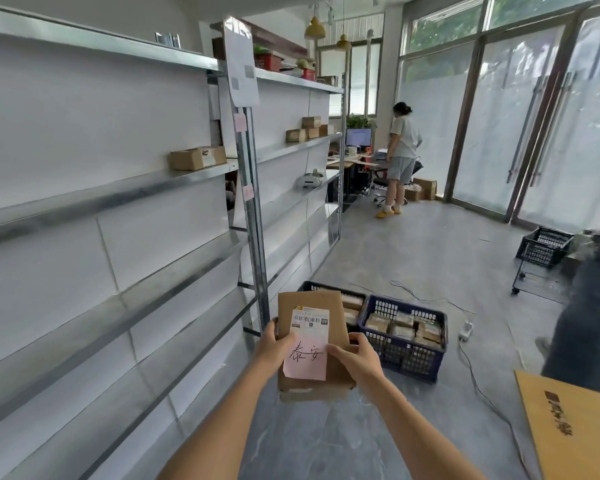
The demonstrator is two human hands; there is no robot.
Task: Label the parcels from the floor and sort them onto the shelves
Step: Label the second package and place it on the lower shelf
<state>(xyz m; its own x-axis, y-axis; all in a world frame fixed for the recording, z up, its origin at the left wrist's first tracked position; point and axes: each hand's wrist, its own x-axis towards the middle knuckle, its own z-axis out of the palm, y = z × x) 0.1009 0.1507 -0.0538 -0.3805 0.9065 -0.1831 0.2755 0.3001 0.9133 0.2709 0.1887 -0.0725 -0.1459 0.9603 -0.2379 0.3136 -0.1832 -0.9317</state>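
Note:
I hold a brown cardboard parcel (326, 306) in front of me, above the floor. It carries a white barcode label and a pink handwritten note (307, 358). My left hand (272, 344) grips the parcel's left edge with the thumb on the note. My right hand (355, 355) holds the right edge, thumb also on the note. Metal shelves (118, 199) run along the left. One parcel (196, 157) sits on a middle shelf, and several more parcels (309, 128) lie farther along. Two dark blue crates (404, 355) with parcels stand on the floor just beyond my hands.
A person (400, 157) stands at a desk at the back. Another person's leg (582, 317) is at the right edge. An empty black crate on a trolley (542, 251) stands right, a large flat carton (575, 431) lies bottom right, and cables (471, 368) trail over the grey floor.

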